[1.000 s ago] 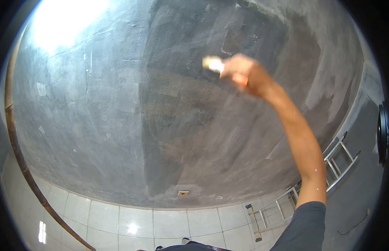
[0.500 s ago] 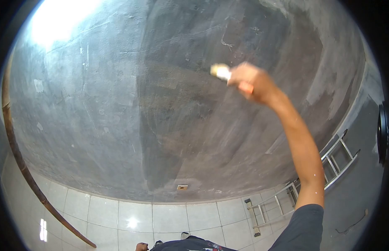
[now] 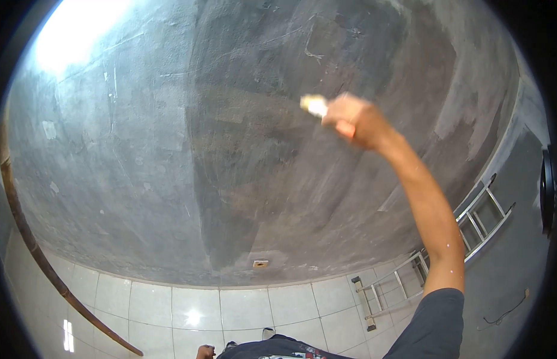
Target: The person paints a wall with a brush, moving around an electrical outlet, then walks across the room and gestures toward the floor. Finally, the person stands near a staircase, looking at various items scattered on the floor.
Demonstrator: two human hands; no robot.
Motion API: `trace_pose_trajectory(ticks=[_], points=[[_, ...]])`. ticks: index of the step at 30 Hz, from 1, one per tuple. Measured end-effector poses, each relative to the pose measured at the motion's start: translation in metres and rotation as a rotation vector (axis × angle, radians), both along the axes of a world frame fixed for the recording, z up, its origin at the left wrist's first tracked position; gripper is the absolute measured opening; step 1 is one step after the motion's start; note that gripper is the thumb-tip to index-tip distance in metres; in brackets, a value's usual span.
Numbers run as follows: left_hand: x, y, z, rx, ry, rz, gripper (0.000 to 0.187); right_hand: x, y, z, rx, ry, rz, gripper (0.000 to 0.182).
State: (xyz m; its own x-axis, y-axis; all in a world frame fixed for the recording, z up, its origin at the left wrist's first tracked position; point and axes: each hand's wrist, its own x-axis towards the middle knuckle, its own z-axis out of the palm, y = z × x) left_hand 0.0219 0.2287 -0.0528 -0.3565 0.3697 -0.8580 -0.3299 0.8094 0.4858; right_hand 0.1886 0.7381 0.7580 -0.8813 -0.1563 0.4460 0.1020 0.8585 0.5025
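My right hand [image 3: 357, 121] is raised in front of the grey wall [image 3: 242, 149], its fingers wrapped round the handle of a paint brush [image 3: 315, 105]. An orange part of the handle shows under the fingers, and the pale bristles point left at the wall. Whether the bristles touch the wall is unclear. Low at the bottom edge, my left hand [image 3: 205, 352] is partly in view beside my dark shirt, with its fingers curled; anything within it is too small to name.
A metal ladder [image 3: 404, 286] leans at the right. A long bamboo pole [image 3: 42, 260] curves along the left side. A small wall socket [image 3: 261, 264] sits low on the wall above white floor tiles [image 3: 245, 310]. A round black object [image 3: 548, 191] is at the far right.
My right hand and the brush have shifted only slightly to the left. The wall's marks have moved a little left in view, and more of my left hand shows.
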Motion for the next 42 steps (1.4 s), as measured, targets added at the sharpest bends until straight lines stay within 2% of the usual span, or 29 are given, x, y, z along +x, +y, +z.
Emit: trace_pose_trajectory(ticks=[1,2,4,7,10,11,12,13,14,16,18,19,20,22,23,24,25,27,28,30,32,33,35,36,37,38,39,42], points=[[-0.001,-0.001,0.002,-0.004,0.033,-0.065,0.028,0.001,0.002,0.025,-0.007,0.171,0.073,0.020],[-0.002,-0.005,0.004,-0.014,0.066,-0.132,0.026,0.001,0.005,0.052,0.105,0.301,0.133,0.017],[-0.003,-0.009,0.007,-0.011,0.042,-0.083,0.026,0.004,0.009,0.093,0.297,0.449,0.142,0.016],[-0.011,-0.010,0.013,-0.007,0.011,-0.058,0.026,0.001,0.008,0.089,0.316,0.543,0.080,0.021],[-0.010,-0.004,0.011,-0.014,-0.031,0.098,0.031,-0.004,0.033,0.003,0.106,0.361,-0.027,0.020],[-0.011,-0.003,0.012,-0.011,-0.058,0.086,0.033,-0.003,0.029,-0.033,0.119,0.241,0.006,0.021],[-0.008,-0.007,0.013,-0.011,-0.063,0.086,0.033,0.004,0.015,-0.057,0.065,-0.002,0.034,0.023],[-0.006,-0.010,0.013,-0.007,-0.060,0.078,0.033,0.011,0.000,-0.074,-0.010,-0.165,-0.046,0.024],[-0.008,-0.009,0.014,0.000,-0.052,0.070,0.032,0.011,-0.001,-0.070,-0.005,-0.160,-0.048,0.024],[-0.011,-0.019,0.016,0.010,0.038,-0.134,0.021,0.018,-0.002,-0.059,0.060,-0.067,-0.054,0.028],[-0.017,-0.028,0.008,0.081,0.324,-0.444,0.020,0.021,0.010,-0.017,0.108,0.264,0.016,0.029],[-0.028,-0.030,0.010,0.240,0.580,-0.928,0.020,0.022,0.012,0.010,0.259,0.343,0.062,0.021],[-0.030,-0.030,0.011,0.235,0.580,-0.939,0.020,0.024,0.015,0.030,0.266,0.425,0.073,0.020],[-0.028,-0.024,0.015,-0.078,0.014,-0.211,0.021,0.024,0.025,0.036,0.311,0.508,0.075,0.022],[-0.025,-0.018,0.025,-0.084,0.014,-0.212,0.021,0.024,0.029,0.025,0.259,0.483,0.026,0.022],[-0.022,-0.013,0.033,-0.066,0.025,-0.100,0.021,0.022,0.033,0.011,0.205,0.456,-0.021,0.022],[-0.021,-0.011,0.041,-0.044,0.037,0.013,0.022,0.022,0.035,-0.019,0.101,0.323,-0.111,0.019],[-0.025,-0.002,0.039,-0.012,0.030,0.054,0.025,0.033,0.024,-0.062,-0.006,-0.089,-0.066,0.019],[-0.021,0.004,0.035,0.022,0.018,0.096,0.028,0.036,0.019,-0.062,0.001,-0.097,-0.060,0.019],[-0.015,0.007,0.033,0.039,0.013,0.096,0.031,0.045,0.015,-0.058,-0.098,-0.044,-0.027,0.019],[-0.010,0.008,0.040,-0.001,0.012,-0.013,0.033,0.047,0.032,-0.014,0.035,0.196,0.125,0.018],[-0.013,0.006,0.044,-0.012,0.050,-0.191,0.033,0.048,0.024,0.011,0.013,0.326,0.091,0.018],[-0.014,0.002,0.021,0.013,-0.004,-0.124,0.033,0.048,0.030,0.042,0.177,0.489,0.088,0.019],[-0.016,0.003,0.016,0.048,-0.062,-0.048,0.034,0.050,0.033,0.038,0.174,0.493,0.084,0.019],[-0.016,0.007,0.022,0.027,-0.010,-0.152,0.034,0.050,0.038,0.032,0.199,0.482,0.061,0.019],[-0.014,0.013,0.030,0.027,-0.012,-0.151,0.034,0.048,0.044,0.024,0.224,0.468,0.041,0.019],[-0.009,0.019,0.038,0.029,-0.002,-0.088,0.035,0.049,0.047,-0.005,0.070,0.389,-0.030,0.018],[-0.005,0.025,0.029,0.024,-0.012,0.011,0.036,0.060,0.034,-0.071,-0.069,-0.142,-0.041,0.022]])
